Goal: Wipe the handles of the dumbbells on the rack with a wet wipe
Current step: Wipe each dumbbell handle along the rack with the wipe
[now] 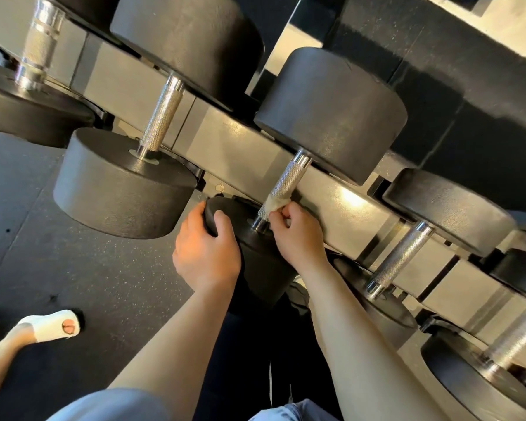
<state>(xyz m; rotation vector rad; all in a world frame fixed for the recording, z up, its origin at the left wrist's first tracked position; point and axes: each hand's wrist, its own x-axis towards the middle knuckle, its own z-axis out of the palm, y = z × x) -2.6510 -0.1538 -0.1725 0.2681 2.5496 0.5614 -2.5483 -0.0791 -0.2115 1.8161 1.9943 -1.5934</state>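
Note:
Black dumbbells with knurled steel handles lie across a grey rack. My right hand pinches a crumpled white wet wipe wrapped round the lower end of the middle dumbbell's handle. My left hand grips the rim of that dumbbell's near black head, fingers curled over its edge. The far head rests beyond the rack beam.
A dumbbell with a bare handle lies to the left, another to the right, and more at both edges. The floor is dark rubber. A foot in a white open-toed sock stands at lower left.

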